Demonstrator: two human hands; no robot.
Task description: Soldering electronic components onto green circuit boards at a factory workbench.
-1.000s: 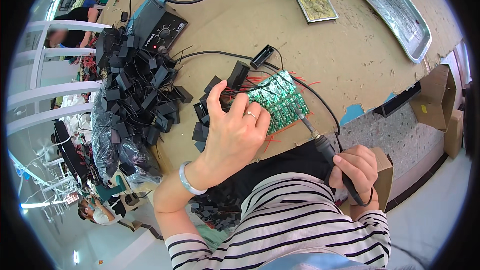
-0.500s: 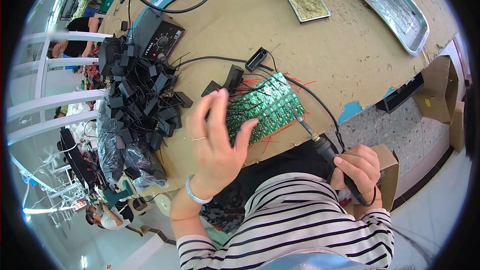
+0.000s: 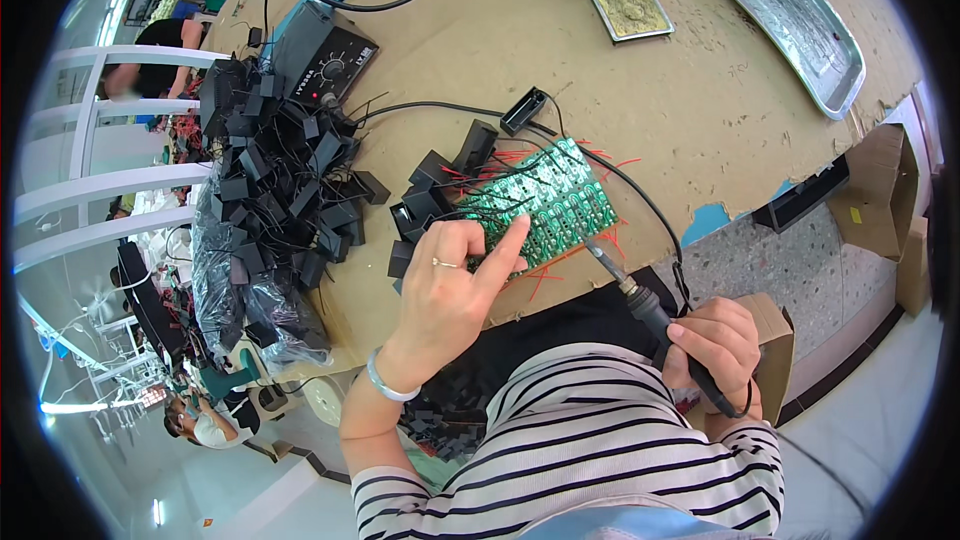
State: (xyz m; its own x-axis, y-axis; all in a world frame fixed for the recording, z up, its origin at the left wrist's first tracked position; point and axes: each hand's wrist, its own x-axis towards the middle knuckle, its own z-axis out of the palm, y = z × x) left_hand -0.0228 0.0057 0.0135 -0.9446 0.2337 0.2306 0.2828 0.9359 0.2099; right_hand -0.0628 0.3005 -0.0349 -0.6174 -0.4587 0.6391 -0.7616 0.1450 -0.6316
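A green circuit board panel (image 3: 565,190) lies on the brown table top, with thin black wires across it and red wires sticking out from its edges. My left hand (image 3: 450,275) is over the board's near left part. Its index finger and thumb are stretched out and apart, and the other fingers are bent and partly hidden. I see nothing between them. My right hand (image 3: 715,345) is closed around the handle of a soldering iron (image 3: 650,315), whose tip is at the board's near right edge. Several black cases (image 3: 430,175) with wires stand against the board's left side.
A heap of black cases (image 3: 290,165) fills the left, beside a soldering station (image 3: 325,55) with a dial. At the back are an iron stand with yellow sponge (image 3: 633,12) and a metal tray (image 3: 790,25). The iron's cable (image 3: 640,190) curves past the board. Cardboard boxes (image 3: 875,180) stand right.
My left hand has come down onto the board's near left part, with its outer fingers bending. The soldering iron stays at nearly the same place in my right hand. The whole view has shifted slightly.
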